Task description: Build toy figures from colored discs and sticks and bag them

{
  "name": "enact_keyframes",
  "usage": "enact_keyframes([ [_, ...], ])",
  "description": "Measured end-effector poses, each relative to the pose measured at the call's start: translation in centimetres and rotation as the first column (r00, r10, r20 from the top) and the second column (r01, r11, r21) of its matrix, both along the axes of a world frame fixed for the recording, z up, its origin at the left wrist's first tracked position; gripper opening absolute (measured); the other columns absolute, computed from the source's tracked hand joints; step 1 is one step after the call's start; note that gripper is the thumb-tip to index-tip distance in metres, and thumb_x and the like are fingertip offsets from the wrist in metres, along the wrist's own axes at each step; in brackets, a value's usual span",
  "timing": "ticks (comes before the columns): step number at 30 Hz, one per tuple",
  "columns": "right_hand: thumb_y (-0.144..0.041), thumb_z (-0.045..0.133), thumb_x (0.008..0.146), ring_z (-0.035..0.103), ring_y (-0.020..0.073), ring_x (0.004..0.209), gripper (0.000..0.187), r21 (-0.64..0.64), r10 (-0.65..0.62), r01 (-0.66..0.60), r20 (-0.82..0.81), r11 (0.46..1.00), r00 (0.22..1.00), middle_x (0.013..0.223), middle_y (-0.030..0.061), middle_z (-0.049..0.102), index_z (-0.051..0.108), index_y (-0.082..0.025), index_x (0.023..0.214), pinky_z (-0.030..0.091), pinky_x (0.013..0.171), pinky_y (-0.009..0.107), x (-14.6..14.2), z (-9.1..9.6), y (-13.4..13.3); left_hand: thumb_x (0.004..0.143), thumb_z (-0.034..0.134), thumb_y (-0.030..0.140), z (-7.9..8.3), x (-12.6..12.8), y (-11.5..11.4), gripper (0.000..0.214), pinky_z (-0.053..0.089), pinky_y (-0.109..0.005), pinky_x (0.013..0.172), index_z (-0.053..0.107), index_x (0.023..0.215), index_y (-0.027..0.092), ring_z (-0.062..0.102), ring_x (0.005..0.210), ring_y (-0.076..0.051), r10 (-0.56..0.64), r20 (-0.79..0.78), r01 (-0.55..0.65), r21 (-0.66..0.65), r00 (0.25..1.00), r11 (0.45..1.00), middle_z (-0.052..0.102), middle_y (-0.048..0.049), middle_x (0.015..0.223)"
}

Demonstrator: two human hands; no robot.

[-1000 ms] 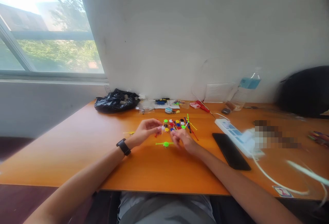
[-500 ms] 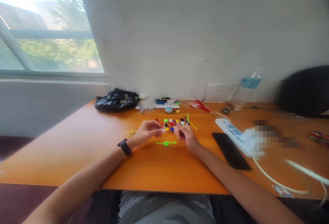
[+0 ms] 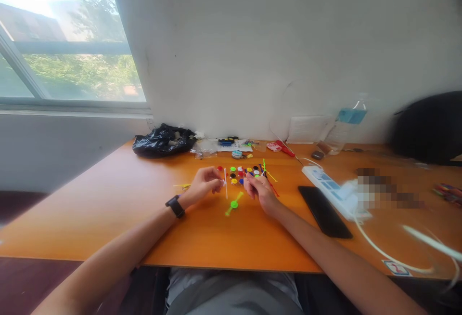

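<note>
Grey cloth (image 3: pixel 231 298) covers my lap, just below the straight front edge of the orange-brown wooden worktop (image 3: pixel 202 252). Past that edge, between my forearms, lies a bright green plastic piece with a round hub and two thin arms (image 3: pixel 234 204). Its arms are blurred, as if turning, and bare wood around it lets them swing without hitting anything.

Just beyond, my left hand (image 3: pixel 205 183), with a black-banded watch on its wrist, seems to pinch a thin white plastic rod (image 3: pixel 226 190) near its middle, probably so both ends stay free. My right hand (image 3: pixel 263 194) is curled, thumb toward index; I cannot tell whether its fingers grip anything, since a slim red plastic rod (image 3: pixel 243 171) shows right at their tips and may simply lie behind them.

Small round multicoloured plastic discs (image 3: pixel 234 181) sit in loose rows beyond the gap between my hands, likely spaced for easy picking. Crossed thin coloured plastic rods (image 3: pixel 264 166) lie right of them, within reach.

A flat black rectangular slab (image 3: pixel 323 211) and a long white power strip (image 3: pixel 327 185) limit my right side; leftward, the worktop gives wide room. Farther back, a crumpled black plastic bag (image 3: pixel 162 141) and a red-handled screwdriver (image 3: pixel 288 149) rest near the pale wall (image 3: pixel 234 64).
</note>
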State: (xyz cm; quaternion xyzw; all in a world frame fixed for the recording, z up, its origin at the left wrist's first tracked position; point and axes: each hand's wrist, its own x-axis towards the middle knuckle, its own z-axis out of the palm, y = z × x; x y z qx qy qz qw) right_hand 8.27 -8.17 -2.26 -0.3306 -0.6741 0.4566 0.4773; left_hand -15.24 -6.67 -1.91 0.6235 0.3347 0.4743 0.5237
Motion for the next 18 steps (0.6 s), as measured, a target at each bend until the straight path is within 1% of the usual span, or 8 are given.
enact_keyframes([
  [2,-0.064,0.046,0.103,0.040,0.0148,0.054,0.074,0.009,-0.011,0.011,0.011,1.000,1.000,0.047,0.0015,0.043,0.047,-0.021,0.043,0.032,0.060,0.034,0.0,0.0,0.0,0.077,0.076,0.024,0.1,-0.1,0.2,0.019,0.045,-0.023,0.053,0.058,0.076,0.017,0.060,0.053,-0.011,0.052,0.060,-0.054,0.031,0.997,0.998,0.067,-0.0002,0.065],
  [5,-0.064,0.047,0.102,0.041,0.0147,0.054,0.074,0.019,-0.023,0.023,0.025,1.000,0.999,0.047,0.0018,0.044,0.047,-0.021,0.042,0.034,0.062,0.034,0.0,0.0,0.0,0.077,0.074,0.025,0.1,-0.3,0.6,0.016,0.044,-0.023,0.052,0.061,0.080,0.017,0.059,0.054,-0.011,0.124,0.143,-0.128,0.018,0.982,0.992,0.068,0.0001,0.068],
  [9,-0.063,0.047,0.103,0.043,0.0148,0.054,0.075,0.026,-0.038,0.037,0.040,0.999,0.998,0.046,0.0020,0.046,0.049,-0.021,0.041,0.035,0.063,0.034,0.0,0.0,0.1,0.078,0.075,0.027,0.2,-0.4,1.1,0.018,0.046,-0.023,0.055,0.062,0.087,0.017,0.062,0.060,-0.012,0.131,0.249,-0.125,-0.043,0.960,0.991,0.070,-0.0013,0.078],
  [12,-0.062,0.047,0.104,0.044,0.0149,0.054,0.075,0.033,-0.053,0.051,0.046,0.998,0.998,0.046,0.0020,0.047,0.050,-0.021,0.041,0.036,0.064,0.034,0.0,0.0,0.1,0.077,0.075,0.028,0.5,-0.4,1.3,0.023,0.044,-0.023,0.054,0.063,0.092,0.018,0.062,0.059,-0.011,0.147,0.308,-0.120,-0.107,0.940,0.987,0.069,-0.0003,0.077],
  [15,-0.062,0.046,0.105,0.044,0.0147,0.053,0.076,0.030,-0.072,0.071,0.056,0.997,0.996,0.045,0.0019,0.048,0.051,-0.021,0.041,0.037,0.065,0.034,-0.1,-0.1,0.2,0.075,0.077,0.029,0.7,-0.6,1.7,0.025,0.044,-0.022,0.056,0.066,0.093,0.016,0.062,0.061,-0.011,0.197,0.325,-0.144,-0.178,0.925,0.973,0.067,0.0000,0.074],
  [18,-0.064,0.044,0.105,0.044,0.0142,0.052,0.077,0.030,-0.086,0.084,0.064,0.996,0.994,0.045,0.0017,0.048,0.052,-0.021,0.042,0.037,0.066,0.033,-0.1,-0.3,0.3,0.070,0.077,0.025,1.1,-1.4,2.7,0.025,0.049,-0.023,0.065,0.069,0.091,0.014,0.065,0.069,-0.012,0.264,0.364,-0.193,-0.222,0.893,0.956,0.070,-0.0023,0.079],
])
